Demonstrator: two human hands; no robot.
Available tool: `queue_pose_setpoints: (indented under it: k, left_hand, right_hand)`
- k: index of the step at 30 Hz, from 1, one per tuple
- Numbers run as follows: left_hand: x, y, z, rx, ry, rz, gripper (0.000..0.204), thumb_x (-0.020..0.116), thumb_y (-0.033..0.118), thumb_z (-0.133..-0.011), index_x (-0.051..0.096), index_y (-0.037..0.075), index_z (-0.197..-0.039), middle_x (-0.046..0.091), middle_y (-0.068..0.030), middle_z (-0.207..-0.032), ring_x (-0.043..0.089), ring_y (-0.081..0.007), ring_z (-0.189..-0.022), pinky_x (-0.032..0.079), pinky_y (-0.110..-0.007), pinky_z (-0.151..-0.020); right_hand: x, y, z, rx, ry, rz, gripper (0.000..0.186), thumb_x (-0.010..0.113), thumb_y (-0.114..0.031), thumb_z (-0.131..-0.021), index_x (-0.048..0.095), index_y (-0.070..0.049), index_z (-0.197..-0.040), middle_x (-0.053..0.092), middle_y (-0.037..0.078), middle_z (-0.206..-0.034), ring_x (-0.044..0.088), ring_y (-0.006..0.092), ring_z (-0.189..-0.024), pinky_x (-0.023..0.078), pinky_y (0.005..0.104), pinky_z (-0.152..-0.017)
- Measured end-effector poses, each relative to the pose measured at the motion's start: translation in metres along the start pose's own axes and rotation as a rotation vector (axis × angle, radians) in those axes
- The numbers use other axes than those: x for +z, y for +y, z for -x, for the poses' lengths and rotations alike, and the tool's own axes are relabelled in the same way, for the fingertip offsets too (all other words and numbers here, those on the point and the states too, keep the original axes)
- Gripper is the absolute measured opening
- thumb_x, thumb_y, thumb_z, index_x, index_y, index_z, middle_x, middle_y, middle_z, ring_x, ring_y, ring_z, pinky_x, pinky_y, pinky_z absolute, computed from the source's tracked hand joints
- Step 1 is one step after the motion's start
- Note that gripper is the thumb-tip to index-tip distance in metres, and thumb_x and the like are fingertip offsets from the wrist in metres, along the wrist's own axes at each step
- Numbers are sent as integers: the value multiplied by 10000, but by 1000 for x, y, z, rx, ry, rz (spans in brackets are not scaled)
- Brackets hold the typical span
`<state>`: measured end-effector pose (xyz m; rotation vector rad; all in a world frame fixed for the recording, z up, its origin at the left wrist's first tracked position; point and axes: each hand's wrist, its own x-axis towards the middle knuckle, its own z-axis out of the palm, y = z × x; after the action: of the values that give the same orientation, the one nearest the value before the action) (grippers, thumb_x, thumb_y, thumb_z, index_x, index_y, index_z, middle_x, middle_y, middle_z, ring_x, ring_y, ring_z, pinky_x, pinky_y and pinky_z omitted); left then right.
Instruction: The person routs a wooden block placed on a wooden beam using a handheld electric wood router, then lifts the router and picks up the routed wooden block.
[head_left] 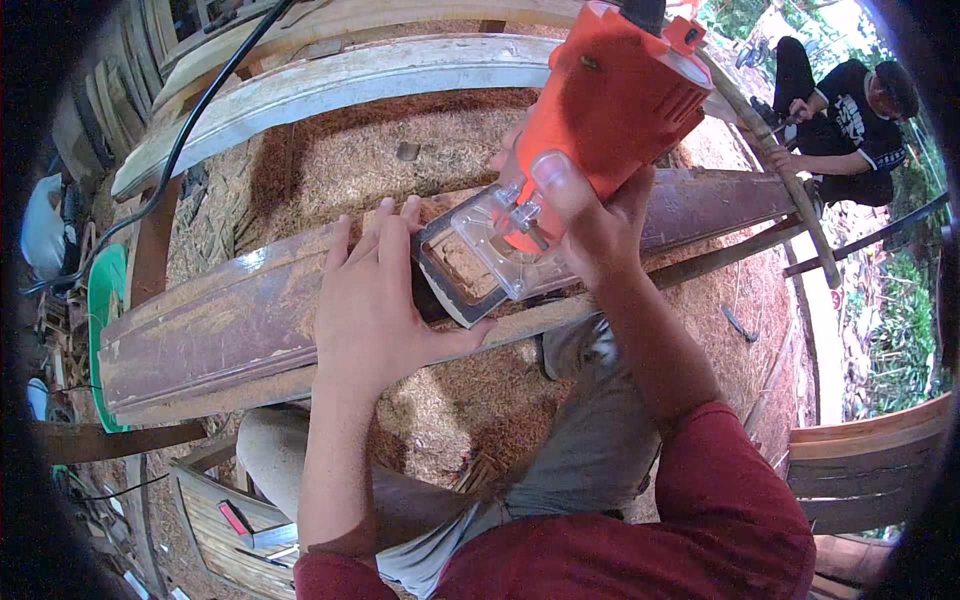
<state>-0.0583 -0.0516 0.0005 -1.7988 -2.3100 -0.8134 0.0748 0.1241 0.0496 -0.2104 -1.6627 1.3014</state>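
My right hand (595,215) is wrapped round the orange body of a trim router (625,95), its thumb on the front near the metal clamp. The router's clear plastic base (485,235) rests on a small dark-edged rectangular frame (462,312), a wooden opening showing inside it. With fingers along its far-left side and thumb at its near edge, my left hand (375,295) holds this frame down on a long brown wooden board (230,300). The router's bit is hidden behind the base and clamp.
A pale beam (340,88) lies beyond the board. A black cable (190,130) hangs at the left, near a green chair (105,290). Sawdust (440,400) covers the ground. At the far right a co-worker (850,130) sits holding a tool by a wooden pole (790,180).
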Motion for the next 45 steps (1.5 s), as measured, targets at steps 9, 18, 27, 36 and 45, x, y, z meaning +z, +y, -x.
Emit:
queue_pose_setpoints:
  k: [9,18,27,36,45]
  left_hand:
    - [-1,1,0,-17,-14,41,1227,906,668,-624,458,-52,-1510,621,-332,-1435,566,-419,-1432,308,-575,-1275]
    - [-1,3,-1,-47,-31,-3,1243,913,665,-602,460,-50,-1513,612,-333,-1451,561,-409,-1441,306,-573,-1279]
    - [1,3,0,-51,-29,-2,1258,909,675,-611,447,-60,-1521,638,-316,-1414,563,-410,-1439,293,-568,-1287]
    - [0,2,0,-25,3,2,1252,900,698,-616,457,-55,-1513,667,-294,-1388,580,-401,-1428,301,-570,-1283]
    - [2,2,-2,-40,-26,37,1230,915,627,-602,444,-13,-1540,631,-275,-1440,592,-424,-1389,310,-572,-1280]
  right_hand:
    - [6,-1,-1,81,36,-16,318,858,-106,-810,743,-9,-1090,778,26,-991,729,110,-856,596,298,-782]
    - [1,0,-1,20,1,-20,325,860,-107,-812,745,-6,-1099,778,16,-975,732,106,-844,595,298,-775]
    - [-2,-8,10,34,47,-73,261,846,-89,-853,747,-21,-1085,774,27,-950,741,121,-812,608,315,-741]
    - [-9,-10,11,102,45,-15,278,846,-156,-863,743,-15,-1079,764,28,-921,731,130,-778,590,303,-704]
    - [-11,-4,4,51,-5,-65,355,878,-127,-831,729,-13,-1132,772,44,-982,752,149,-886,610,319,-803]
